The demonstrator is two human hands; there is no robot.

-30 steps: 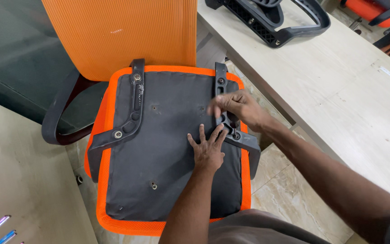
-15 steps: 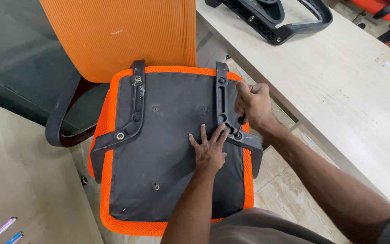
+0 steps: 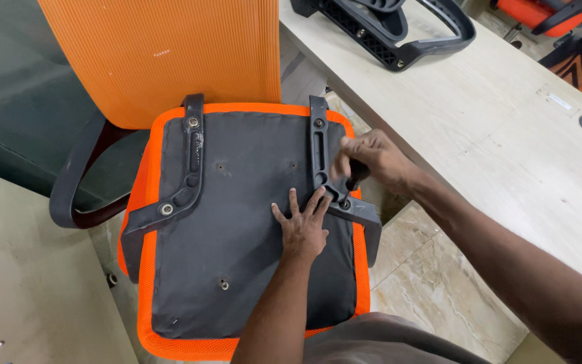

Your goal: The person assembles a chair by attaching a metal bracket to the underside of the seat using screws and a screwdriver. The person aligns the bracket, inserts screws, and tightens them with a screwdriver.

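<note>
On seat underside point(image 3: 250, 249), left hand point(image 3: 302, 229) is pressing flat, fingers open, beside right armrest bracket point(image 3: 325, 168); right hand point(image 3: 370, 158) is gripping a dark tool handle point(image 3: 356, 178). Advise keeping tool square on bolt.

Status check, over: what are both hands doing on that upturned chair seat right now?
Left hand flat on grey seat underside, fingers by right armrest bracket. Right hand shut on dark tool handle at bracket's lower bolt. Nothing in the way.
</note>
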